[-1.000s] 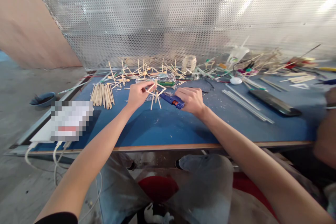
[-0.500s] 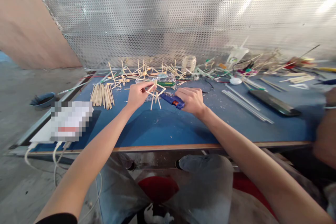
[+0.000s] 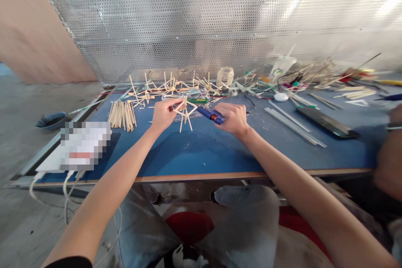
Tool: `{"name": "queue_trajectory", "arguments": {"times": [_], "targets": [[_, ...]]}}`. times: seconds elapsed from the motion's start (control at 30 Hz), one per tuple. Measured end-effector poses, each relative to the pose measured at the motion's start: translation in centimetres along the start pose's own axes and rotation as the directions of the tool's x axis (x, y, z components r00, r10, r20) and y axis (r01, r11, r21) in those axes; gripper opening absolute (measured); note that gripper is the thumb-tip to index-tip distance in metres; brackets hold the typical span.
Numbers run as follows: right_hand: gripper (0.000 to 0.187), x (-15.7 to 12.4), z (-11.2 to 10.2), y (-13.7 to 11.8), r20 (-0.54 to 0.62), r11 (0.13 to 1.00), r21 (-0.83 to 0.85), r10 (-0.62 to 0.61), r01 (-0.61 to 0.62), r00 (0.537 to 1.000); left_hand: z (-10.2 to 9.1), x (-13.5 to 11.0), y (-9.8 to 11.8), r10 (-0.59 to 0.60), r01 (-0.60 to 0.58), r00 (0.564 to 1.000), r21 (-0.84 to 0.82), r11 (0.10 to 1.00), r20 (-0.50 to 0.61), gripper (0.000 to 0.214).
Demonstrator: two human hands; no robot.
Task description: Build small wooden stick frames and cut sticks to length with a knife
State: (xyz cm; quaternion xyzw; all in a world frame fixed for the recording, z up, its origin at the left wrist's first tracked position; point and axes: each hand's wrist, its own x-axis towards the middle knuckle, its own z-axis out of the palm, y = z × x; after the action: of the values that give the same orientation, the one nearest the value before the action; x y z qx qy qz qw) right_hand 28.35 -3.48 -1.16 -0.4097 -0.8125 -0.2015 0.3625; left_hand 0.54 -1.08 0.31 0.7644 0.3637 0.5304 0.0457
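Observation:
My left hand (image 3: 163, 114) pinches a small frame of glued wooden sticks (image 3: 186, 113), holding it upright above the blue table top (image 3: 204, 150). My right hand (image 3: 234, 118) is closed round a blue glue gun (image 3: 211, 114), whose nozzle points left at the stick frame. The gun's tip sits just right of the frame's joint.
A pile of loose wooden sticks (image 3: 122, 114) lies left of my hands. Several finished stick frames (image 3: 169, 86), a glass jar (image 3: 225, 76) and clutter line the back by a perforated metal screen. Long glue sticks (image 3: 293, 120) and a dark flat bar (image 3: 328, 122) lie right. Another person's arm (image 3: 391, 150) is at the right edge.
My right hand has lifted the glue gun slightly and shifted it up and to the right. The left hand and stick frame have barely moved.

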Motion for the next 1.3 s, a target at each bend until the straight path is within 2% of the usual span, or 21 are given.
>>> {"name": "queue_trajectory", "arguments": {"times": [0.13,0.23,0.33,0.4,0.5,0.53,0.6,0.7,0.83,1.0,1.13,1.3], "targets": [[0.018,0.1,0.2,1.8,-0.056,0.981,0.03,0.194,-0.192,0.979,0.0,0.0,0.0,0.001,-0.001,1.0,0.0,1.0,0.0,0.025],[0.028,0.5,0.1,3.2,-0.076,0.934,0.061,0.357,-0.353,0.931,0.0,0.0,-0.4,0.019,-0.019,1.0,-0.001,1.0,-0.007,0.025],[0.03,0.8,-0.6,4.4,-0.037,0.878,0.108,0.472,-0.466,0.881,0.1,-0.1,-0.7,0.03,-0.03,0.999,0.004,1.0,-0.015,0.024],[0.038,0.8,-1.2,5.0,0.025,0.823,0.167,0.547,-0.543,0.837,0.2,-0.1,-0.8,0.027,-0.027,0.999,0.005,1.0,-0.018,0.023],[0.062,0.7,-2.1,5.8,0.159,0.675,0.287,0.666,-0.68,0.729,0.2,-0.1,-0.7,0.026,-0.026,1.0,0.005,1.0,-0.015,0.023],[0.065,0.7,-2.2,6.0,0.206,0.627,0.316,0.687,-0.712,0.697,0.2,-0.1,-0.6,0.028,-0.028,1.0,0.004,1.0,-0.012,0.023],[0.059,0.5,-2.4,6.7,0.295,0.578,0.339,0.684,-0.743,0.667,0.2,-0.1,-0.5,0.032,-0.032,0.999,0.002,0.999,-0.009,0.022],[0.045,0.1,-2.4,7.6,0.454,0.557,0.335,0.611,-0.76,0.648,0.1,-0.1,-0.4,0.037,-0.037,0.999,0.0,0.999,-0.006,0.021],[0.045,-0.2,-2.1,8.2,0.583,0.555,0.335,0.512,-0.761,0.631,0.0,-0.1,-0.4,0.035,-0.035,0.999,0.0,0.999,0.0,0.02],[0.046,-0.3,-1.6,7.6,0.674,0.579,0.314,0.422,-0.752,0.606,0.0,-0.1,-0.6,0.03,-0.03,1.0,0.008,1.0,0.001,0.021],[0.05,-0.2,-1.2,7.0,0.71,0.636,0.253,0.389,-0.729,0.587,0.0,-0.1,-0.7,0.024,-0.024,1.0,0.008,1.0,0.0,0.021],[0.049,-0.1,-0.6,7.2,0.642,0.733,0.162,0.43,-0.661,0.634,0.0,-0.1,-0.8,0.016,-0.016,1.0,0.012,1.0,0.01,0.021]]}}
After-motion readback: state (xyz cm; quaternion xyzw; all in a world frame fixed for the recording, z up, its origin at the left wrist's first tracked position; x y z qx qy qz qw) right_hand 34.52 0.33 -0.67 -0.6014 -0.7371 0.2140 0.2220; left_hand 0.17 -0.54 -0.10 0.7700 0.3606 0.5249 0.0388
